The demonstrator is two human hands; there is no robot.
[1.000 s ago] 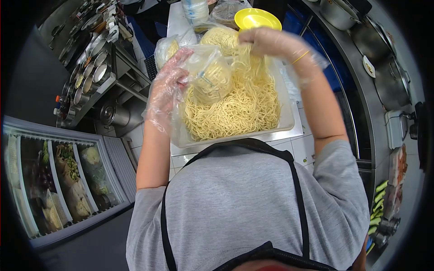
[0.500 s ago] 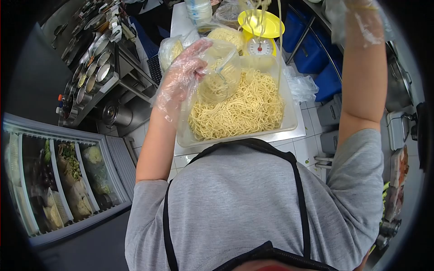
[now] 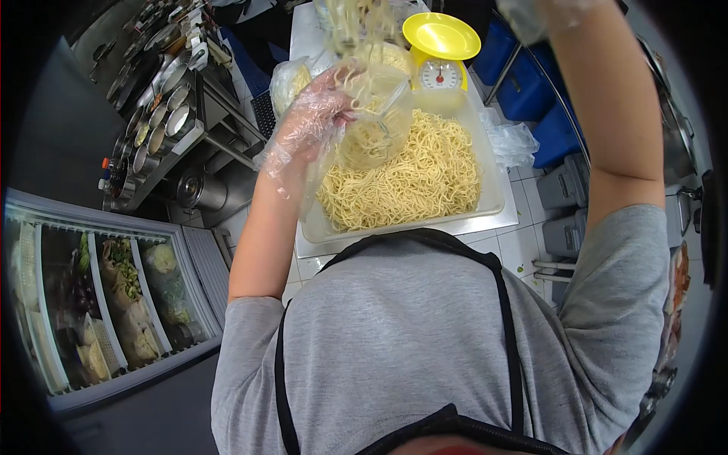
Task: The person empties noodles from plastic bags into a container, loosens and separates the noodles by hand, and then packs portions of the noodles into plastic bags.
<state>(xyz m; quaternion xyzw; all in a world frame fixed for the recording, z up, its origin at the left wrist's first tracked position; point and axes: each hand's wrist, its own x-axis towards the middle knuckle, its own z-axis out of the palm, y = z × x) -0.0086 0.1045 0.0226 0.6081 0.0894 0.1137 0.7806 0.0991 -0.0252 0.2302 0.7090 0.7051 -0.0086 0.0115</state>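
My left hand (image 3: 322, 106), in a clear plastic glove, grips the rim of a clear plastic bag (image 3: 379, 136) with some noodles inside. The bag is held over the left part of a translucent tub (image 3: 491, 178) with a heap of yellow noodles (image 3: 417, 178). My right hand (image 3: 550, 15), also gloved, is raised at the top edge, blurred, its fingers out of frame. A bunch of noodles (image 3: 360, 30) hangs in the air from above the frame over the bag's mouth, evidently from that hand; some strands reach my left fingers.
A yellow kitchen scale (image 3: 440, 49) stands behind the tub on the metal table (image 3: 303, 30). Another bag of noodles (image 3: 292, 80) is at left. Blue bins (image 3: 531, 91) stand right, a pot shelf (image 3: 201, 129) left, and a glass-topped chiller (image 3: 114, 296) lower left.
The hanging noodles have moved left, from over the scale to over the bag. My right forearm has shifted, the hand leaning left. My left hand still holds the bag.
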